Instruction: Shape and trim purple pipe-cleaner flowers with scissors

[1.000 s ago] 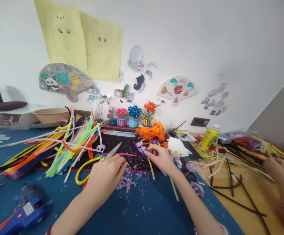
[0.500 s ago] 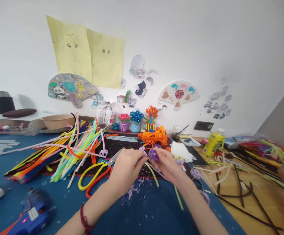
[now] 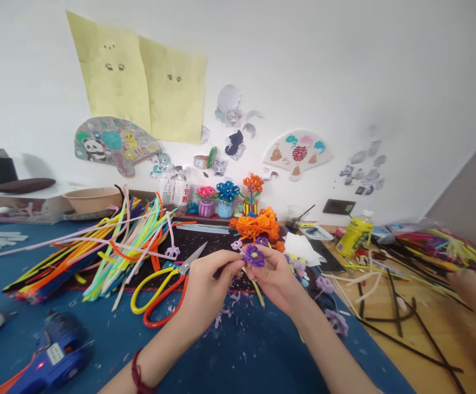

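Observation:
A small purple pipe-cleaner flower (image 3: 254,256) with a pale yellow centre faces me between my two hands. My right hand (image 3: 276,276) is closed, its fingers around the flower from the right and below. On the other side, my left hand (image 3: 217,276) pinches close to the flower's left edge; what lies between those fingertips is too small to make out. Beside my left wrist lie scissors (image 3: 183,268) with one yellow and one red handle loop, blades spread a little. Lilac flowers (image 3: 336,322) rest to the right of my right forearm.
A heap of coloured pipe cleaners (image 3: 110,246) lies at left, a blue glue gun (image 3: 52,355) nearer me. Orange flowers (image 3: 258,223) and small potted flowers (image 3: 226,200) stand behind my hands. At right are a yellow bottle (image 3: 355,235) and another person's hand (image 3: 474,295).
The purple flower has turned so that its yellow centre faces me. My hands have shifted slightly. The view has tilted and moved a little, and the other person's hand has come further into sight.

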`<state>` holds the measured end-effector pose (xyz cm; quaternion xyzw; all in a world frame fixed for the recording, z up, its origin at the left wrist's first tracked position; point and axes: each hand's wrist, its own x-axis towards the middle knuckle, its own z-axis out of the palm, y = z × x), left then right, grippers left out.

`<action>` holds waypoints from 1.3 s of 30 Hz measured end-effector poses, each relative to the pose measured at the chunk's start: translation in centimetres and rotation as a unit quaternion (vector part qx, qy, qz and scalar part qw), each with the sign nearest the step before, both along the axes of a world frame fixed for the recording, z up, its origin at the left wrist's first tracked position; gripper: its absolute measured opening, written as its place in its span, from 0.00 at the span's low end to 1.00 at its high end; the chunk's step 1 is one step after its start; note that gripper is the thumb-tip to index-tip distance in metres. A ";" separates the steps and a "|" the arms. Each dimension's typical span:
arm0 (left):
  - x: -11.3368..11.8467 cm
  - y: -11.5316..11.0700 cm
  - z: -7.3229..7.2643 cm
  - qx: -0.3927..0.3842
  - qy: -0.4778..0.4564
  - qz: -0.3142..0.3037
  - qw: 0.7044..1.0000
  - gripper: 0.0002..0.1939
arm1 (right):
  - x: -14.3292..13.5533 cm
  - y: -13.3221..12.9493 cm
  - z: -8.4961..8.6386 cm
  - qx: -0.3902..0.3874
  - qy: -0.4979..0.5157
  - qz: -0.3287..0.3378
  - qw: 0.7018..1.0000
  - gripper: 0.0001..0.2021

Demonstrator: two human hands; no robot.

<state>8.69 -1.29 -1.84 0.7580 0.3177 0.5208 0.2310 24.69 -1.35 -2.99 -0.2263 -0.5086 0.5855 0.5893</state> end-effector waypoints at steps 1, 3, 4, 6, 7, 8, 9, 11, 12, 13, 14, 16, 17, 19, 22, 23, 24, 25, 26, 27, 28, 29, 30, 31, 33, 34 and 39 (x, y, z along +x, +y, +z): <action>0.1 0.0 0.0 -0.012 -0.005 -0.006 1.000 0.09 | -0.1 -0.2 0.1 0.027 -0.032 -0.025 0.999 0.13; 0.2 0.0 0.0 -0.029 -0.008 -0.013 0.999 0.10 | -0.3 -0.3 0.3 0.091 -0.090 -0.093 0.987 0.08; 0.3 0.0 0.1 -0.038 -0.007 -0.016 0.999 0.11 | -0.3 -0.3 0.3 0.122 -0.112 -0.129 0.978 0.05; 0.5 -0.1 0.1 -0.065 -0.002 -0.020 0.998 0.12 | -0.2 -0.3 0.3 0.172 -0.136 -0.184 0.958 0.02; 0.6 -0.1 0.1 -0.081 -0.001 -0.021 0.996 0.12 | 0.0 -0.2 0.3 0.188 -0.142 -0.201 0.951 0.02; 0.7 0.0 0.0 -0.099 -0.002 -0.023 0.995 0.13 | 0.1 -0.1 0.3 0.199 -0.144 -0.211 0.946 0.02; 0.7 0.0 0.0 -0.116 -0.003 -0.027 0.993 0.13 | 0.3 -0.1 0.3 0.206 -0.145 -0.217 0.943 0.03; 0.8 0.1 -0.2 -0.145 -0.006 -0.035 0.989 0.14 | 0.6 0.0 0.4 0.216 -0.148 -0.229 0.938 0.03; 0.8 0.2 -0.3 -0.156 -0.006 -0.037 0.987 0.14 | 0.7 0.0 0.4 0.219 -0.150 -0.235 0.935 0.03; 0.9 0.2 -0.4 -0.165 -0.004 -0.038 0.986 0.15 | 0.8 0.0 0.5 0.220 -0.150 -0.241 0.933 0.03; 0.9 0.3 -0.4 -0.172 -0.001 -0.039 0.984 0.15 | 0.9 0.0 0.5 0.219 -0.146 -0.247 0.933 0.02; 0.8 0.3 -0.4 -0.188 -0.002 -0.043 0.981 0.15 | 1.0 0.0 0.5 0.202 -0.132 -0.250 0.938 0.02; 0.8 0.3 -0.4 -0.196 -0.004 -0.049 0.979 0.15 | 1.1 0.0 0.5 0.184 -0.117 -0.248 0.944 0.02; 0.8 0.4 -0.4 -0.211 -0.009 -0.070 0.975 0.15 | 1.2 0.1 0.5 0.130 -0.062 -0.238 0.961 0.04; 0.8 0.4 -0.3 -0.232 -0.014 -0.096 0.968 0.15 | 1.5 0.2 0.6 0.041 0.048 -0.217 0.974 0.05; 0.8 0.4 -0.2 -0.240 -0.016 -0.101 0.965 0.14 | 1.7 0.3 0.7 0.017 0.082 -0.214 0.973 0.05; 0.8 0.4 -0.2 -0.248 -0.020 -0.103 0.963 0.14 | 1.9 0.4 0.9 -0.006 0.112 -0.214 0.970 0.06; 0.8 0.3 -0.1 -0.256 -0.025 -0.105 0.961 0.14 | 2.1 0.5 1.0 -0.027 0.140 -0.215 0.966 0.07; 0.8 0.2 0.0 -0.263 -0.032 -0.107 0.958 0.14 | 2.3 0.7 1.1 -0.046 0.164 -0.213 0.962 0.08; 0.9 0.2 0.1 -0.270 -0.040 -0.110 0.956 0.15 | 2.5 0.8 1.2 -0.062 0.182 -0.208 0.959 0.09; 0.9 0.1 0.3 -0.275 -0.050 -0.112 0.954 0.15 | 2.7 1.0 1.3 -0.074 0.193 -0.201 0.958 0.09; 0.8 0.0 0.4 -0.279 -0.057 -0.114 0.952 0.15 | 2.8 1.1 1.3 -0.080 0.195 -0.192 0.959 0.10; 0.8 0.0 0.5 -0.282 -0.060 -0.113 0.951 0.15 | 2.9 1.3 1.2 -0.079 0.185 -0.186 0.962 0.10; 0.7 0.0 0.6 -0.282 -0.059 -0.110 0.951 0.16 | 2.9 1.4 1.2 -0.073 0.163 -0.184 0.967 0.10; 0.4 0.0 0.8 -0.274 -0.047 -0.092 0.956 0.16 | 3.0 1.6 0.9 -0.055 0.091 -0.195 0.975 0.12; 0.3 0.1 0.8 -0.266 -0.039 -0.080 0.960 0.16 | 3.1 1.6 0.8 -0.045 0.048 -0.209 0.976 0.14; -0.5 0.7 1.3 -0.236 -0.038 -0.044 0.970 0.16 | 3.6 1.8 0.3 -0.024 -0.098 -0.241 0.965 0.17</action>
